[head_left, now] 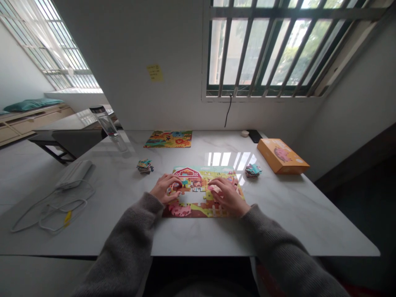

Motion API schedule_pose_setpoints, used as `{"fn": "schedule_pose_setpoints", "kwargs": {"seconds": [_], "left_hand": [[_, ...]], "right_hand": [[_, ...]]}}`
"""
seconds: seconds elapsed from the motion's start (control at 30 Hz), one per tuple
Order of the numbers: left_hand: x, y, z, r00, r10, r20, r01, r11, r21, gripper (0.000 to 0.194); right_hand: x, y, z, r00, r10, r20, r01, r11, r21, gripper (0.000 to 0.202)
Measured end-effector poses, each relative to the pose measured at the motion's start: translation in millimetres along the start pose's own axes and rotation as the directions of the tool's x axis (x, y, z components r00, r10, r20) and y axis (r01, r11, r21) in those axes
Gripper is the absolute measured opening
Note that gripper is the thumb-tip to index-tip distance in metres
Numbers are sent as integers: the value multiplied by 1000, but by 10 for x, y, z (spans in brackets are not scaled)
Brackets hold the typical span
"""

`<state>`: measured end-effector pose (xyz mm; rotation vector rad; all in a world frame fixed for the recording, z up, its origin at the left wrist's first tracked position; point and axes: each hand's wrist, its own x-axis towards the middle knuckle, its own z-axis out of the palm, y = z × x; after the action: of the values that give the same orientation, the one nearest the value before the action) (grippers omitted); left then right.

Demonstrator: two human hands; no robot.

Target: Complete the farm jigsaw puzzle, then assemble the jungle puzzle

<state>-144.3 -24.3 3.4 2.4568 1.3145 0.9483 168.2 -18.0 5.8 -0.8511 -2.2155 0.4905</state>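
A farm-scene jigsaw puzzle [193, 211] lies on the table in front of me, with a red barn, a pink pig and a gap in its middle where the white table shows. My left hand [166, 187] rests on its left side, fingers curved and thumb apart. Over the right side is my right hand [229, 196], also with thumb and fingers spread around a pinkish part of the picture. No loose piece is plainly visible in either hand. One stack of puzzle pieces [144, 166] sits beyond my left hand, another pile of pieces [253, 170] beyond my right.
A second jigsaw picture [168, 139] lies by the wall. At the right stand an orange box [282, 156], a black phone [255, 136] and a small white round item [244, 133]. On the left are a glass bottle [107, 123], a grey-white pouch [74, 173] and a white cable [51, 206].
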Motion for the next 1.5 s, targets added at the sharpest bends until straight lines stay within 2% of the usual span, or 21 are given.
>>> {"fn": "schedule_pose_setpoints", "kwargs": {"seconds": [0.13,0.23,0.4,0.53,1.07,1.3,1.5], "left_hand": [[-87,-72,-28,998,-39,54,37,998,43,22],[-89,5,92,996,-36,86,33,999,39,18],[-10,175,330,994,32,102,-33,999,11,17],[12,248,415,989,74,125,-79,996,32,19],[12,308,479,964,156,217,-196,964,177,20],[-11,347,511,966,183,182,-225,942,250,19],[-15,389,502,959,203,199,-250,936,249,21]], "right_hand": [[-13,24,11,999,13,44,-11,998,-60,19],[-17,27,40,997,18,77,-11,995,-95,18],[-3,-8,42,993,41,114,-26,992,-127,15],[10,-38,25,990,38,134,-19,990,-137,13],[-8,-25,35,984,22,178,13,981,-193,14],[-13,-19,42,973,32,228,23,971,-238,16],[-18,-30,54,973,24,231,41,962,-270,15]]}}
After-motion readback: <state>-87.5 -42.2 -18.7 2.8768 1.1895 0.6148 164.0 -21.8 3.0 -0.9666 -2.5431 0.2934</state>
